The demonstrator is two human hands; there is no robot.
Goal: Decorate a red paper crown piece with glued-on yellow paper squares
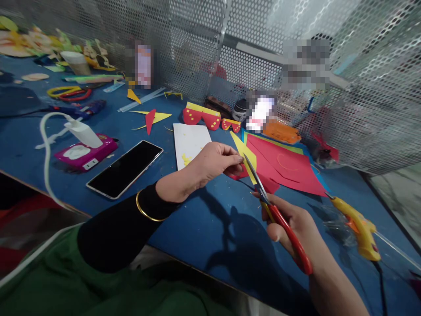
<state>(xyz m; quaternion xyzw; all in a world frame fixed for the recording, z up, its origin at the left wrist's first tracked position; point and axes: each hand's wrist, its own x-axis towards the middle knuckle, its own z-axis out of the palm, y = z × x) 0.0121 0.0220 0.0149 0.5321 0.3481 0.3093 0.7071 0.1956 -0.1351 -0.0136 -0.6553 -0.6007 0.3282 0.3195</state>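
My left hand [220, 160] pinches a small strip of yellow paper [246, 153] between thumb and fingers. My right hand [289, 224] is wrapped round a pair of scissors [279, 215] with red handles, and their blades point up and left at the yellow paper. The blades look nearly closed, touching or overlapping the paper. Behind both hands lie red paper sheets [283, 164], stacked over green and blue ones. A white sheet [190, 136] with tiny yellow scraps [186, 158] lies beyond my left wrist.
Left of my arm are a black-screened phone [126, 169] and a magenta power adapter [87, 153] with a white plug. A yellow glue gun [357, 228] lies at the right. Red glasses-shaped cutouts [201, 117] stand near the perforated metal screen [190, 48]. More craft pieces lie far left.
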